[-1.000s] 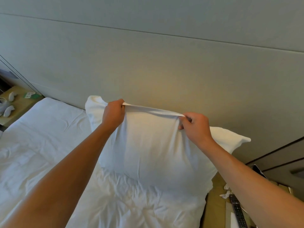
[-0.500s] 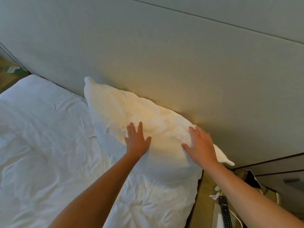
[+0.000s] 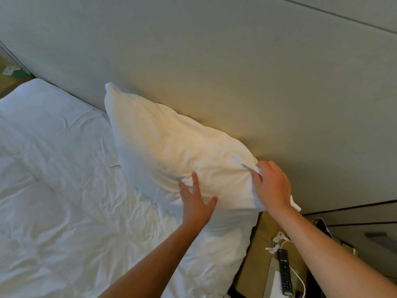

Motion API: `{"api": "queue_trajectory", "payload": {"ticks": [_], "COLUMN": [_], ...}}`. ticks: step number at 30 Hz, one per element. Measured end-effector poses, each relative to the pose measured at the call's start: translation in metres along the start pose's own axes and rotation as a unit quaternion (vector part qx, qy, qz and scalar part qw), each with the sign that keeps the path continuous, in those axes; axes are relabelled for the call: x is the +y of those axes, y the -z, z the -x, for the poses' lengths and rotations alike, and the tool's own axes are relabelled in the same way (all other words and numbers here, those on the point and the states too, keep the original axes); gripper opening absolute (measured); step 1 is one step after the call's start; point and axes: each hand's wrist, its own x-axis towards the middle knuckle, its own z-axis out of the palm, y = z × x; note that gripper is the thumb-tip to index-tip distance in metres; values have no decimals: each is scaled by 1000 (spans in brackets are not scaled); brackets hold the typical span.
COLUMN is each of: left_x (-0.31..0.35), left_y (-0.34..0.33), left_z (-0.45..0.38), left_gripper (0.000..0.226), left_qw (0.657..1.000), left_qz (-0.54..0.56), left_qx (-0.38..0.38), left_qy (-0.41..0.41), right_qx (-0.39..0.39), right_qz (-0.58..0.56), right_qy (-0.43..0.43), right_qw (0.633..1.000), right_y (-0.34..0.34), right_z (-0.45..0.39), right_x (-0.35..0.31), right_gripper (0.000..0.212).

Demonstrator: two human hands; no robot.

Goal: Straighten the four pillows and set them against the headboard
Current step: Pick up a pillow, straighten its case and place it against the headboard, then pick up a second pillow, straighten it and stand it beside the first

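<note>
Pillow (image 3: pixel 171 151) was leaned against headboard (image 3: pixel 236 72) on bed (image 3: pixel 64 201); pressed by flat, open L hand (image 3: pixel 196 203); its edge fabric was pinched by R hand (image 3: pixel 272 186).

Head cam, single wide-angle view: looks fwd and down from above bed (image 3: pixel 64 211), close range, tilted frame, facing padded headboard (image 3: pixel 214 72); nightstand (image 3: pixel 257 265) lower right.

A black remote (image 3: pixel 284 272) and white cables (image 3: pixel 277 244) lie on the bedside table (image 3: pixel 257 265).
</note>
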Motion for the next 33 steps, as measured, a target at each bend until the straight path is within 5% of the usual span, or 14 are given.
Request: {"api": "queue_trajectory", "payload": {"ticks": [9, 17, 26, 33], "left_x": [24, 32, 55, 45], "left_y": [-10, -21, -52, -98], "left_z": [-59, -19, 108, 266], "left_gripper": [115, 103, 81, 56], "left_qw": [989, 992, 999, 976], "left_qz": [-93, -96, 2, 164], "left_qx": [-105, -75, -48, 48], "left_qy": [36, 34, 20, 137], "right_qx": [-30, -178, -184, -292], "right_qz": [-45, -114, -198, -273], "right_qy": [-29, 10, 55, 53], "right_qw": [998, 977, 961, 915], "right_y": [21, 24, 57, 65], "right_z": [-13, 7, 108, 215], "right_x": [23, 58, 104, 162], "right_gripper": [13, 74, 57, 30]}}
